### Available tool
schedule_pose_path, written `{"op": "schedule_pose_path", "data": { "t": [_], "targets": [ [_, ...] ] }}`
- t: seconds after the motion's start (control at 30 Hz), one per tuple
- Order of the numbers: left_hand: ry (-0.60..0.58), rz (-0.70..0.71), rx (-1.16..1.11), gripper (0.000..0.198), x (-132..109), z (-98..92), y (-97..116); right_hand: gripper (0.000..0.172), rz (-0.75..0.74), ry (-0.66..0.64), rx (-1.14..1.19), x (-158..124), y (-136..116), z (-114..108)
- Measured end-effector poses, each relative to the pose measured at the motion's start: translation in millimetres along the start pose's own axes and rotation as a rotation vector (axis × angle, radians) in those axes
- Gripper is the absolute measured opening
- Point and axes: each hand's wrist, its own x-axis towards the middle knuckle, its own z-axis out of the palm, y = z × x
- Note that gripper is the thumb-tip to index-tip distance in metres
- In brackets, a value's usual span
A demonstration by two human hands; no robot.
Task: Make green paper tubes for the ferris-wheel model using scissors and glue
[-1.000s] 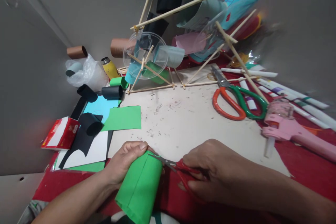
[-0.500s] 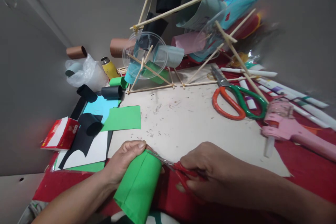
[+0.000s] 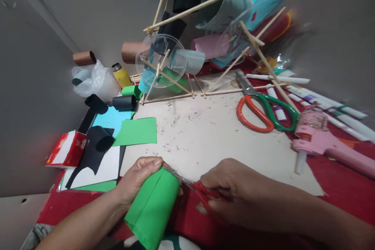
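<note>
My left hand (image 3: 142,175) is wrapped round the far end of a green paper tube (image 3: 154,207), with the thumb near its top rim. The tube slants toward me and a seam runs along its length. In my right hand (image 3: 227,187) is a small pair of red-handled scissors (image 3: 202,191). Their metal blades lie across the tube's far rim, beside my left thumb. The left fingers under the tube are mostly hidden.
On the pale board (image 3: 211,136) lie large scissors (image 3: 263,115) with orange and green handles and a green paper piece (image 3: 140,131). A pink glue gun (image 3: 328,140) is at right. Behind stands a stick frame (image 3: 216,4) holding plastic cups; a red carton (image 3: 67,150) sits at left.
The near end of the green tube has shifted slightly left. The scissors' blades have closed somewhat at the rim, and a small green sliver shows there. Both hands stay nearly in place.
</note>
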Motion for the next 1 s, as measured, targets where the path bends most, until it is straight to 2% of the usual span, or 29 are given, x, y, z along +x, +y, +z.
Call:
{"op": "schedule_pose_path", "data": {
  "t": [0.13,0.23,0.37,0.5,0.6,0.73,0.87,1.0],
  "targets": [
    [-0.02,-0.005,0.059,0.042,-1,-0.8,0,0.03,0.024,-0.03,0.025,0,-3,-1],
    [-0.042,-0.008,0.034,0.042,-1,-0.3,0,0.023,0.041,-0.034,-0.009,-1,-1,-1],
    [-0.172,0.0,-0.096,0.033,-1,-3.4,1,0.016,0.023,0.071,-0.186,-2,2,-4],
    [-0.282,0.099,-0.18,0.027,-2,-12.6,3,0.018,0.022,0.174,-0.345,-2,3,-11],
    [-0.221,0.131,-0.145,0.027,-3,-15.5,6,0.022,0.016,0.133,-0.248,-4,3,-11],
    [-0.091,0.101,-0.11,0.028,-2,-10.9,9,0.027,-0.027,0.051,-0.07,-5,3,-6],
    [-0.051,0.097,-0.084,0.03,0,-7.5,10,0.028,-0.094,0.043,-0.09,-4,6,-2],
    [0.018,0.089,-0.081,0.031,0,-9.6,7,0.026,-0.082,0.024,-0.102,-5,5,-3]
  ]
}}
